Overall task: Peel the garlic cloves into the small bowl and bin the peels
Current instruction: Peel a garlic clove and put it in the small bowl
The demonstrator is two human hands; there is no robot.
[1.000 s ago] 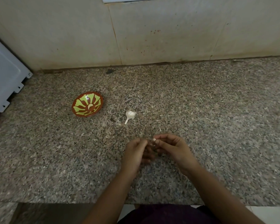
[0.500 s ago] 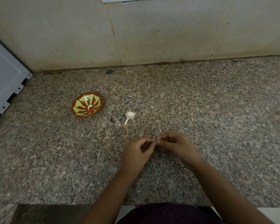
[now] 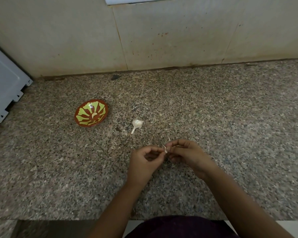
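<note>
Both hands meet low over the counter [image 3: 230,117], just below the middle of the view. The left hand [image 3: 144,162] is curled, its thumb and forefinger pinching a small pale clove [image 3: 165,150]. The right hand [image 3: 187,154] pinches the same clove from the other side with its fingertips, the other fingers bent under. A thin strip of peel [image 3: 163,145] sticks up from the clove toward eleven o'clock. How much skin is left on the clove cannot be told.

At twelve o'clock from the left hand, near but apart, lies a garlic head [image 3: 137,123] with its stalk pointing toward seven o'clock. The bowl [image 3: 83,114], brown with green petals, stands at ten o'clock from the hands, well apart, and one peeled clove [image 3: 94,115] lies in its middle. A white panel [image 3: 3,86] leans at the nine o'clock edge of the view. A stained wall [image 3: 162,31] runs along twelve o'clock.
</note>
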